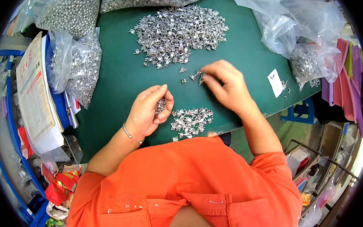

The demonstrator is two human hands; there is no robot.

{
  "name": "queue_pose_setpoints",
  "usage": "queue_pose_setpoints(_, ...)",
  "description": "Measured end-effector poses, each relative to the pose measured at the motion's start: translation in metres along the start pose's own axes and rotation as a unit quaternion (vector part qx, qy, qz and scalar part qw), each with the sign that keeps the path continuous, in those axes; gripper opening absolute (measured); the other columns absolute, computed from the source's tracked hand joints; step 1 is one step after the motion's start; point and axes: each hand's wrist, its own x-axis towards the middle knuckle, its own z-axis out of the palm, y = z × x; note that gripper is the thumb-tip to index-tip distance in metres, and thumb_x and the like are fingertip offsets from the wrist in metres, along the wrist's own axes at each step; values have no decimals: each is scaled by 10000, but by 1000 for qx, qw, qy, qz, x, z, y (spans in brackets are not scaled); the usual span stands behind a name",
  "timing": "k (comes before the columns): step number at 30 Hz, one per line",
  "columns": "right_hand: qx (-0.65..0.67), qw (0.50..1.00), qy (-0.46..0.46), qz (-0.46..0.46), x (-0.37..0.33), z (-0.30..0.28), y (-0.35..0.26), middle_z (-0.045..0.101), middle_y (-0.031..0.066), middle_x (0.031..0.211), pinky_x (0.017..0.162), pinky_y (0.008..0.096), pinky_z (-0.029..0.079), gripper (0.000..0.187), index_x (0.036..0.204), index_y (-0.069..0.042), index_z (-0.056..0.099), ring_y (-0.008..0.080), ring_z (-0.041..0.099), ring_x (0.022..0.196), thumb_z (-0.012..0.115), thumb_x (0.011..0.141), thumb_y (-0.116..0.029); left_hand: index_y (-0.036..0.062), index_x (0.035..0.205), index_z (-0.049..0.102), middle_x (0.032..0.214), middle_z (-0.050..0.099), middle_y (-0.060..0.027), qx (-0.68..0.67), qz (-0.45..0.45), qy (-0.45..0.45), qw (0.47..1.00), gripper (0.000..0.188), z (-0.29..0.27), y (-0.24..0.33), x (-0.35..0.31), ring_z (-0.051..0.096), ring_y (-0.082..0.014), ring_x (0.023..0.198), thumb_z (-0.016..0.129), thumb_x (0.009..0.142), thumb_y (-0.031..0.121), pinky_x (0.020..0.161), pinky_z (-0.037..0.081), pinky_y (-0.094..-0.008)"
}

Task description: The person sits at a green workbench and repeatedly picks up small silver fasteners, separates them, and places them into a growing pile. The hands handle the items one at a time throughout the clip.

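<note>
On the green worktop (pixel 118 75), the grip of the left hand (pixel 145 110) is curled around silvery metal fittings (pixel 160 106), while the right hand (pixel 228 86) has its fingertips at loose fittings (pixel 193 77) between a large heap (pixel 181 33) and a smaller pile (pixel 191 122), its grip too unclear to tell.

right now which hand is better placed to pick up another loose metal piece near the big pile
The right hand, I'd judge: its fingers are at the loose pieces just below the big pile, while the left hand is farther off and curled around metal pieces.
</note>
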Motion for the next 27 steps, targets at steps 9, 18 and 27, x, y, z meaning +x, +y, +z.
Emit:
queue_pose_setpoints(9, -49, 995, 18, 85, -12, -16, -2, 655, 142, 840, 691, 392, 526, 78, 945, -24, 704, 331, 646, 764, 678, 872, -34, 55, 896, 591, 750, 603, -72, 1, 2, 1, 1000, 294, -1, 0, 0, 425, -89, 475, 473, 1066, 264, 390, 288, -213)
queue_pose_setpoints(18, -53, 999, -12, 3, -25, 10, -9, 645, 104, 862, 746, 404, 530, 101, 918, -28, 689, 320, 643, 830, 725, 823, -29, 57, 899, 587, 754, 604, -76, -4, -2, 3, 1000, 288, 0, 0, -1, 429, -89, 476, 473, 1067, 261, 387, 289, -207)
queue_pose_setpoints(27, 109, 990, -4, 87, -26, 1, -29, 672, 116, 838, 654, 340, 535, 94, 952, -16, 698, 244, 669, 726, 712, 859, -22, 32, 933, 601, 763, 615, -86, 19, -2, 8, 1000, 306, 2, 0, 0, 431, -90, 474, 457, 1071, 264, 389, 295, -207)
